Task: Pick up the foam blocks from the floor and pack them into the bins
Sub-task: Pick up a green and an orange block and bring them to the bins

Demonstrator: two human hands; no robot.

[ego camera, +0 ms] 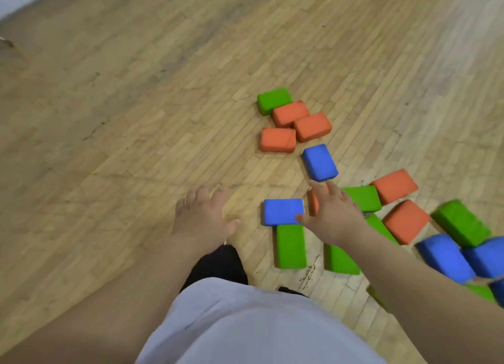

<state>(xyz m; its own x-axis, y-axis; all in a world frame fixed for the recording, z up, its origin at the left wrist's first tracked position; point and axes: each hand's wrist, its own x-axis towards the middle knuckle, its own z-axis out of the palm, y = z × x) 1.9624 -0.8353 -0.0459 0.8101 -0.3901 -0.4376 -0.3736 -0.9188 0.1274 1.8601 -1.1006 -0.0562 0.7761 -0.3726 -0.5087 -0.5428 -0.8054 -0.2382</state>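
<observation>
Several foam blocks in orange, green and blue lie scattered on the wooden floor (136,104). My right hand (331,213) is open with spread fingers, held over an orange block (314,203) between a blue block (282,211) and a green block (364,198). Another blue block (319,162) lies just beyond its fingertips. My left hand (200,216) hangs open over bare floor, to the left of the blocks. Neither hand holds anything. No bin is in view.
A cluster of a green block (273,100) and three orange blocks (278,139) lies farther off. More blue blocks (447,256) and green blocks (461,222) pile up at the right edge. My dark shoe (218,265) stands near a green block (291,246).
</observation>
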